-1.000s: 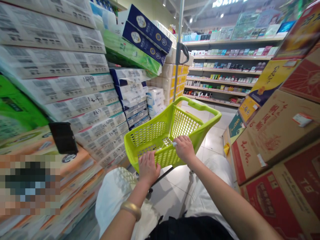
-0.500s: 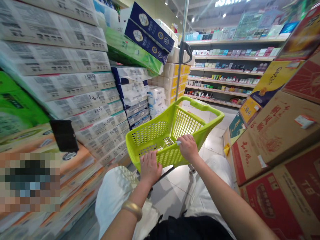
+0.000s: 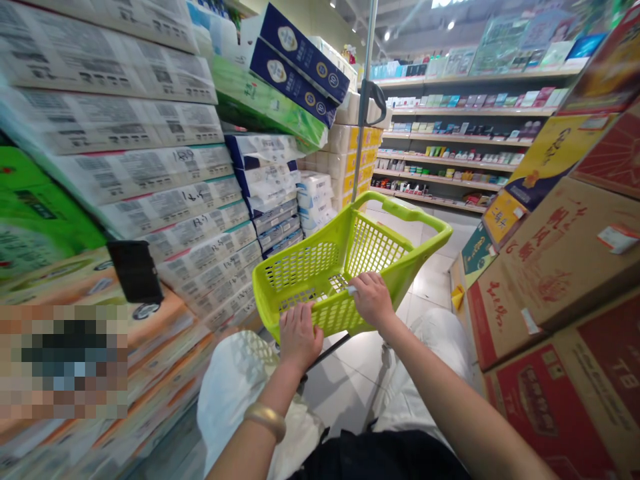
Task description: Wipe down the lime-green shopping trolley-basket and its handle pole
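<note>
A lime-green plastic shopping cart (image 3: 320,259) with perforated walls stands before my knees, its handle bar toward the far right and a tall metal pole rising behind it. My left hand (image 3: 300,339) is closed over the near side rim, fingers hooked inward; a gold bangle circles that wrist. Farther right along the same rim, my right hand (image 3: 373,299) is closed too. A small white piece (image 3: 352,291) shows at its fingertips, too small to name. Through the basket's grid I see the floor.
Tissue packs (image 3: 165,173) are stacked high on the left, with tilted blue boxes (image 3: 300,63) on top. A black phone-like object (image 3: 136,272) rests on orange packs. Cardboard cartons (image 3: 555,260) line the right. Stocked shelves (image 3: 450,143) stand behind white floor tiles.
My hands keep their grip on the rim. The view has shifted slightly, so the packs on the left and cartons on the right sit a little farther right.
</note>
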`<state>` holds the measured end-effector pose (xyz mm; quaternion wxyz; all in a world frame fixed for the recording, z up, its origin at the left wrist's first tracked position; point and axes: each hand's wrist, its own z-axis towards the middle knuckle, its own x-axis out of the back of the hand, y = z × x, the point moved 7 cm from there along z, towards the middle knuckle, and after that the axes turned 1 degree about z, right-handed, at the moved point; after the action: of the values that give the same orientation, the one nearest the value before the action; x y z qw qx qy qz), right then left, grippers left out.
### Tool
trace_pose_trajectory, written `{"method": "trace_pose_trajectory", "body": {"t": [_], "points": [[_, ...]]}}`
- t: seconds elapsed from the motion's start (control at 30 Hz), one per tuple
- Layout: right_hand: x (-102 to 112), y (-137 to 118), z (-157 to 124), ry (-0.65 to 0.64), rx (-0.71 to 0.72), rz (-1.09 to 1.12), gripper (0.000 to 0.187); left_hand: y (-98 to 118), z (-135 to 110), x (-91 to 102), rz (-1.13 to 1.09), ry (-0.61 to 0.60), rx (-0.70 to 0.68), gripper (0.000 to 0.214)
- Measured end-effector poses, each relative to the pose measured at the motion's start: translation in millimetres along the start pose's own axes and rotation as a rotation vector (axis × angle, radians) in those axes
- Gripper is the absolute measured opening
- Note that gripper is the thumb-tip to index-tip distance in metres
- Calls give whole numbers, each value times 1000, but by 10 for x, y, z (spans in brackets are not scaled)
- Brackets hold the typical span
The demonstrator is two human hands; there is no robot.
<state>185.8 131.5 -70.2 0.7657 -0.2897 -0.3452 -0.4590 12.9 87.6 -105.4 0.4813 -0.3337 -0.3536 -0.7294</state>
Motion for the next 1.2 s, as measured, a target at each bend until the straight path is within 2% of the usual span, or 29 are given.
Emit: {"method": "trace_pose_trajectory", "body": {"t": [0.07,0.17,0.27,0.33,0.43,0.53,0.6,0.7,0.8,0.87,0.97,1.1,1.2], "points": [[21,63,12,23,-74,-25,18,19,2,-2,4,4,9,44],[-53,-102,-24,47,-132,-21,17,39,8,-11,7,9,27,44],[-157,-372,-68,28,-88,7,15,27,0,-8,4,15,22,44],[-175,-442,-70,-12,-23,20,15,4,-12,3,0,18,6,45],[-90,-267,-32,-52,3,11,16,-28,-30,22,-2,23,-4,44],[39,13,15,-18,-94,-36,18,-29,-36,30,1,30,10,42],[57,42,15,11,-149,-64,17,-19,-32,26,8,32,29,41],[-52,-215,-28,16,-144,-56,15,-17,-26,15,8,27,51,41],[-185,-555,-67,-10,-52,-17,12,-40,-28,13,-3,18,40,41],[-211,-638,-67,-37,13,-3,13,-71,-35,21,-7,16,29,40],[-147,-485,-33,-81,69,-11,13,-118,-43,36,-10,22,35,39],[-11,-140,25,-64,-18,-52,15,-112,-30,45,5,36,62,36],[-34,-182,17,-33,-96,-65,14,-73,-6,40,19,35,85,34]]}}
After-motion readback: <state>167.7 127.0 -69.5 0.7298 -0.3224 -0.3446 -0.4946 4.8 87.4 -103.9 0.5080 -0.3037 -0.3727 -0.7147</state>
